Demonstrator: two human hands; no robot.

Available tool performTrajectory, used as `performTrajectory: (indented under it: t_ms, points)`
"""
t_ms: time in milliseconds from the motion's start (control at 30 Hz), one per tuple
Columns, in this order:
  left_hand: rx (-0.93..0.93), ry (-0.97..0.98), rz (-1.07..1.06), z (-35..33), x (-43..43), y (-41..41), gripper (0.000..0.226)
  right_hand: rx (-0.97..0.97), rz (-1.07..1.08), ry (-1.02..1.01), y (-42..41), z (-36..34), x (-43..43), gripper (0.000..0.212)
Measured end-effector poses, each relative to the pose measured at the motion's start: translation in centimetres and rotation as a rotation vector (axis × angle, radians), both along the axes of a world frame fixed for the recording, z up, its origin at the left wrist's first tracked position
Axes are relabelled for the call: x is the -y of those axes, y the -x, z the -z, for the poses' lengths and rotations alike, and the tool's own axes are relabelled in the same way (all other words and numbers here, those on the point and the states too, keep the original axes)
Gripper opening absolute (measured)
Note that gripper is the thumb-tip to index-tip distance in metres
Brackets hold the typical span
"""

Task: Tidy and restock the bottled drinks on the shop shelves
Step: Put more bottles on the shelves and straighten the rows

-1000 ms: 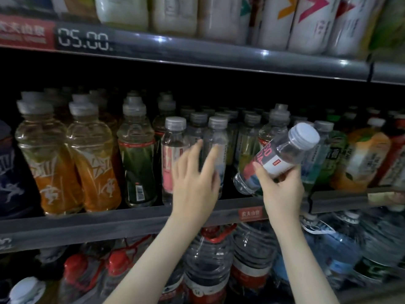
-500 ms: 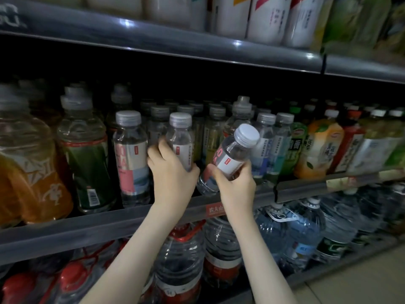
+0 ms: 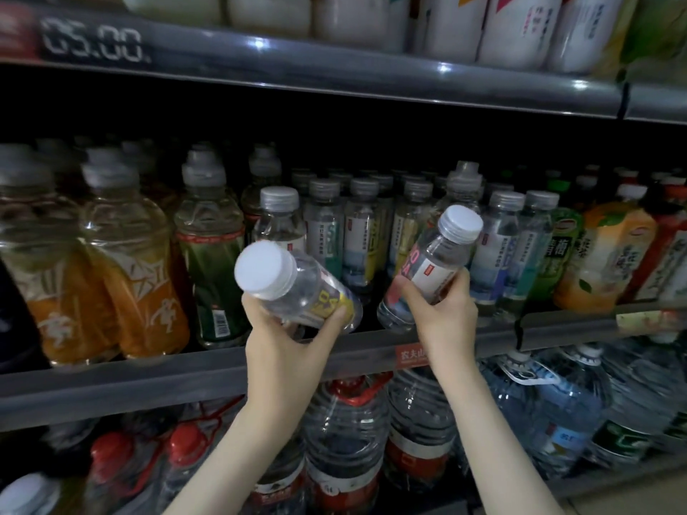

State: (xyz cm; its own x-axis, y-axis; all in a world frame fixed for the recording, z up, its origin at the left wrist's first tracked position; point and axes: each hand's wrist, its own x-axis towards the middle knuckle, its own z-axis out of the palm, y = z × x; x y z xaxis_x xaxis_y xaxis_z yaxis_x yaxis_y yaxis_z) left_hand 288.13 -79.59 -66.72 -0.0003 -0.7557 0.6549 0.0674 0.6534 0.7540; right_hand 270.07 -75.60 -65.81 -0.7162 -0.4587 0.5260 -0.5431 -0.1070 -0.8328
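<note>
My left hand [image 3: 290,340] grips a clear bottle with a yellow label [image 3: 297,288], tilted with its white cap toward me, just in front of the middle shelf. My right hand [image 3: 442,314] holds a clear bottle with a pink and white label [image 3: 427,269], leaning up to the right, its base above the shelf edge [image 3: 148,381]. Behind both hands stand rows of similar clear bottles [image 3: 357,232] with grey caps. A dark gap shows on the shelf between my two hands.
Orange drink bottles [image 3: 137,276] and a green one [image 3: 212,262] stand at the left. Juice and tea bottles [image 3: 602,254] fill the right. Large water jugs [image 3: 349,440] sit on the lower shelf. The upper shelf rail [image 3: 334,76] with a price tag hangs overhead.
My left hand has pulled the yellow-labelled bottle out of the front row and tilted it toward me. My right hand still holds the pink-labelled bottle at about the same spot.
</note>
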Motion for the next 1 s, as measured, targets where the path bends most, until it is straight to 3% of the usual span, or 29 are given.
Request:
performTrajectory:
  t_ms: [233,467,667,833,1000]
  points:
    - [0.075,-0.036,0.013,-1.9,0.9,-1.7,0.09,-0.08,-0.042,-0.166,-0.9,-1.4,1.6,0.067]
    - [0.114,-0.129,0.072,-2.6,1.7,-3.1,0.073,-0.024,-0.15,-0.309,-0.2,-1.0,3.0,0.069]
    - [0.136,-0.096,0.056,-2.8,1.4,-3.1,0.085,-0.024,-0.026,-0.116,-1.4,0.7,2.3,0.057]
    - [0.263,-0.05,0.009,-3.5,1.3,0.4,0.092,-0.064,0.071,0.089,-1.7,0.1,0.4,0.058]
    - [0.39,-0.074,-0.055,-4.2,2.7,5.4,0.097,-0.166,0.183,0.114,-0.6,-1.7,-1.9,0.058]
